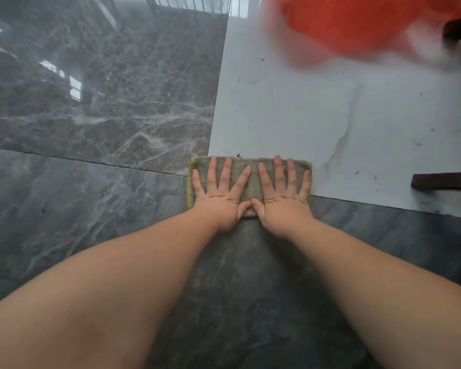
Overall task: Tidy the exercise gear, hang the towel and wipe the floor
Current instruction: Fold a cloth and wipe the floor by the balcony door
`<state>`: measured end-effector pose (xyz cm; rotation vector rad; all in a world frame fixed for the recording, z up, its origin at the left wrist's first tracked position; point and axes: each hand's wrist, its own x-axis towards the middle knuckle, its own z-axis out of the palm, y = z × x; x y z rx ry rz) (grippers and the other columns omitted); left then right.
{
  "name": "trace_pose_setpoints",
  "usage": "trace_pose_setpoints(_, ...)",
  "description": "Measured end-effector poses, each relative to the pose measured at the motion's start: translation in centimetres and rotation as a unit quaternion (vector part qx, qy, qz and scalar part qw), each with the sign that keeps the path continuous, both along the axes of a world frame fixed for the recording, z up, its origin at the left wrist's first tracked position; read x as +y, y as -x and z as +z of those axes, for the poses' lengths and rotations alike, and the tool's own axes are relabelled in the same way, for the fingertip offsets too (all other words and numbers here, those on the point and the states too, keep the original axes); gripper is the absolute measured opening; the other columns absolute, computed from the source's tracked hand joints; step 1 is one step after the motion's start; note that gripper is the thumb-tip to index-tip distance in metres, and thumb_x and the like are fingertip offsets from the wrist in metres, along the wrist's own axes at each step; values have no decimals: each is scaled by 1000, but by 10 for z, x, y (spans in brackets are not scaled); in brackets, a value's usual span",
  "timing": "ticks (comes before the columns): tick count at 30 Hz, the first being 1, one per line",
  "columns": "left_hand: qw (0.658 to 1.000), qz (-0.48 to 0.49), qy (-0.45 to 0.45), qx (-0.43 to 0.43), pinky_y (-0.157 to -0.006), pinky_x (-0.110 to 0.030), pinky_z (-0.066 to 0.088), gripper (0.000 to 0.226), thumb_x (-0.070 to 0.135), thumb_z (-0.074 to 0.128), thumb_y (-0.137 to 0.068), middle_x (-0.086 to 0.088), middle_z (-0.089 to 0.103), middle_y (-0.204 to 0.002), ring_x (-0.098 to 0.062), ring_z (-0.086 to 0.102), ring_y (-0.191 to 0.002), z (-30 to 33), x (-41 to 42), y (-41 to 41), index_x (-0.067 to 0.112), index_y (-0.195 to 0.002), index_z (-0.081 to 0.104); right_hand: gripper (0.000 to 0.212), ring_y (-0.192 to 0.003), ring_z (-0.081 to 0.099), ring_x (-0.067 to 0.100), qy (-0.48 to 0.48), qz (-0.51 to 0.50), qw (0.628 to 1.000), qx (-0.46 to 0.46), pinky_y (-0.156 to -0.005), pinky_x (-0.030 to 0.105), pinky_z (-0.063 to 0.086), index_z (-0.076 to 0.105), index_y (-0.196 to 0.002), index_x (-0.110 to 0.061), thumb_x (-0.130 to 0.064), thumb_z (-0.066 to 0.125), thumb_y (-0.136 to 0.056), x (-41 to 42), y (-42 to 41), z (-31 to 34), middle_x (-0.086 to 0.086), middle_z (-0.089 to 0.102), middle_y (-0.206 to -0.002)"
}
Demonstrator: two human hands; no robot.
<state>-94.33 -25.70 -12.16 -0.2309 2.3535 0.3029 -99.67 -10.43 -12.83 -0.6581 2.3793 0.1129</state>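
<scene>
We have both hands flat on the cloth — left hand and right hand side by side, fingers straight and spread, thumbs almost touching at the cloth's near edge. Neither grasps anything; both are released, just pressing down. The cloth is a folded grey-green pad with a yellow hem, lying on the floor right where the dark marble tiles meet the white tile; its far edge reaches onto the white tile.

Wiping step, we'd judge, with the push heading onto the white tile.

What could go wrong:
- The white tile beyond the cloth carries small dark specks and scuffs; a narrow pad can pass beside them, so strips stay dirty.
- Open palms hold the cloth by pressure alone — uneven weight and it may bunch, unfold or slide out from under one hand.
- The floor looks glossy; with arms stretched forward and body weight on the cloth, a sudden skid could tip us forward.
- A blurred orange thing sits beyond the cloth to the far right, and a dark brown bar lies right of the cloth; a long stroke could run into either.
</scene>
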Motion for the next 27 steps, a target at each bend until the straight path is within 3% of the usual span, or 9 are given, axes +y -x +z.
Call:
trace_pose_setpoints(4, 1000, -2, 4, 24, -104, -68, -24, 74, 66, 23, -95, -2, -38, -156, -34, -41, -138, -2, 0, -4, 45, -146, -27, 80, -145, -33, 29, 9, -3, 1000, 21, -113, 62, -20, -25, -151, -32, -62, 26, -96, 0, -4, 1, 3, -37, -157)
trace_pose_setpoints(13, 990, -72, 17, 120, -110, -66, -18, 71, 67, 18, -94, -3, -31, -159, -32, -34, -143, -11, -11, -40, 43, -149, -22, 76, -147, -28, 25, 28, -80, 994, 63, -116, 58, -18, -17, -154, -33, -61, 25, -96, -1, -52, -5, 1, -28, -162)
trace_pose_setpoints(19, 989, -100, 8, 113, -110, -65, -17, 73, 68, 17, -94, -4, -31, -159, -32, -32, -144, -3, -16, -180, 43, -149, -23, 81, -147, -28, 30, 26, -84, 995, 47, -115, 61, -16, -17, -154, -29, -66, 24, -95, 0, -201, 4, 4, -29, -161)
trace_pose_setpoints(24, 990, -91, 9, 107, -111, -65, -18, 73, 69, 17, -93, -2, -34, -155, -32, -33, -144, -4, -16, -310, 42, -148, -24, 82, -150, -19, 32, 37, -84, 995, 45, -116, 63, -11, -6, -157, -26, -62, 29, -92, 2, -330, 1, 6, -22, -162)
trace_pose_setpoints(27, 992, -83, 3, 94, -110, -65, -19, 72, 67, 17, -95, -3, -37, -154, -31, -35, -142, -3, -14, -370, 42, -145, -27, 83, -152, -10, 32, 36, -83, 995, 46, -118, 64, 0, 3, -157, -25, -61, 35, -89, 2, -391, 2, 7, -11, -164)
